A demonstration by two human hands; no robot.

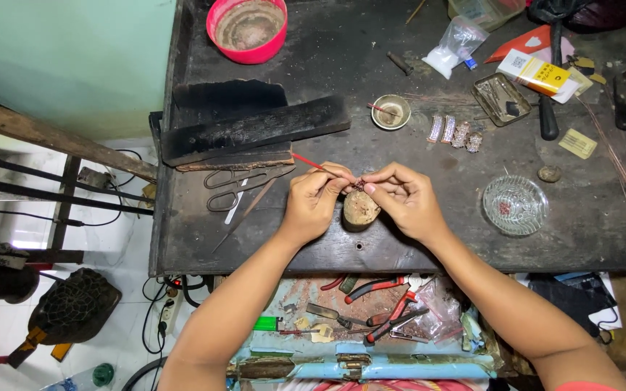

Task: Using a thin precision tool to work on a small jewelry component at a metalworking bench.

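As hands meet | left hand (315, 199) pinches red stick (311, 164) | right hand (402, 197) pinches small piece (359, 185)

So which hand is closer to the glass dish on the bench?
Right. The right hand is at the bench's middle, with bare bench between it and the glass dish to its right. The left hand lies beyond it, farther left.
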